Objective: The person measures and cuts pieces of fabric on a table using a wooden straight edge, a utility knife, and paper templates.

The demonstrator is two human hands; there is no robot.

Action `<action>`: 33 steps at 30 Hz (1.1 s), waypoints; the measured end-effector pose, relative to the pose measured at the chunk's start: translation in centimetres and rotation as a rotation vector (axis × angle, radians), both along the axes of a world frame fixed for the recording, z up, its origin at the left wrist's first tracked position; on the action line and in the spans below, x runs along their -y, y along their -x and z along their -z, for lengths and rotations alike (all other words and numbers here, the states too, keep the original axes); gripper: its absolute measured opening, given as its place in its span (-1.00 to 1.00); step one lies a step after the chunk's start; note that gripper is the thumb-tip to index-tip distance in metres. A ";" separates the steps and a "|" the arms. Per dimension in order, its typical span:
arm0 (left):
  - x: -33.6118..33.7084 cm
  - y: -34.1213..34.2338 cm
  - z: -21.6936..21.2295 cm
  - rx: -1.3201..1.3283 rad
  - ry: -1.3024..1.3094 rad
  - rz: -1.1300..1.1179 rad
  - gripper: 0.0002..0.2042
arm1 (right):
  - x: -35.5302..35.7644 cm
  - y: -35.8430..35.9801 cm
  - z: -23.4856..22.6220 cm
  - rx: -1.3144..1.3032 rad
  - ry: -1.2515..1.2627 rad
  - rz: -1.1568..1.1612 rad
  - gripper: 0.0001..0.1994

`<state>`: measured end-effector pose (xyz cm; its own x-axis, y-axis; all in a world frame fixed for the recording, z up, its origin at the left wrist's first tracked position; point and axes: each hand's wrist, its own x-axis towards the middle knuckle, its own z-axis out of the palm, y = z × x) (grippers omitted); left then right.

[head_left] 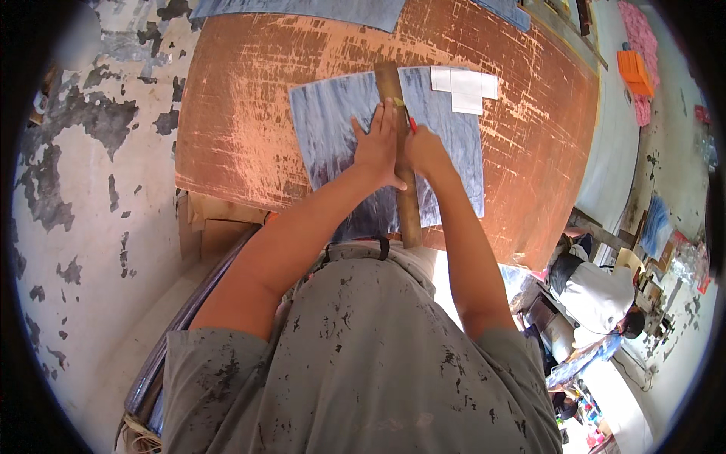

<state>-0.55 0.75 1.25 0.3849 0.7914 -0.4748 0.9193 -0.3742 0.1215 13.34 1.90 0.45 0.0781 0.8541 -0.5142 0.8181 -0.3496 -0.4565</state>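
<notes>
Peeling plaster wall (68,174) fills the far left of the view, grey with dark patches. To its right stands the bench (242,113), its top a worn, scratched orange-brown. On the bench lies a blue-grey marbled sheet (333,121), flat, reaching from mid-bench to the near edge. The left hand (376,147) rests on the sheet with fingers spread and palm down, open and pressing flat; its thumb side lies against a long wooden straightedge (402,189). The straightedge runs from far to near across the middle of the sheet, and its near end passes over the bench edge. Just right of the straightedge, the right hand (425,151) is closed around a small red-handled cutter (411,121), whose tip sits against the straightedge's right side on the sheet. Farther right, white paper pieces (465,87) lie on the sheet's far right corner. At the far right, below the bench, another person in a white shirt (597,295) sits among clutter on the floor.
</notes>
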 end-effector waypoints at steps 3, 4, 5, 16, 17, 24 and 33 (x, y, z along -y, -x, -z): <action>0.0 0.0 0.3 0.017 -0.025 0.002 0.63 | 5.8 -1.3 -0.3 0.007 0.065 0.022 -0.55; 0.2 0.0 0.6 0.033 -0.054 0.002 0.64 | 7.6 -1.5 -1.0 0.006 0.076 0.025 -0.55; 0.1 0.1 0.6 0.031 -0.045 0.002 0.64 | 9.1 -1.6 -2.2 -0.001 0.126 0.049 -0.55; -0.3 0.1 0.5 0.037 -0.010 -0.016 0.67 | 24.7 -4.5 -3.1 0.001 0.247 0.121 -0.65; -0.4 0.0 0.5 0.042 -0.023 -0.017 0.67 | 25.9 -4.9 -2.8 0.008 0.279 0.117 -0.65; -0.1 0.2 0.6 0.042 -0.004 -0.029 0.67 | 23.4 -8.4 -3.7 0.065 0.470 -0.144 -0.62; -0.2 0.2 0.3 0.044 0.003 0.003 0.69 | -3.5 -1.3 -2.5 0.004 -0.164 0.011 -0.58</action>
<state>-0.73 0.92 0.99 0.4074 0.7889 -0.4601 0.9121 -0.3761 0.1628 14.62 5.42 2.93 0.0893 0.9255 -0.3680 0.8168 -0.2794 -0.5047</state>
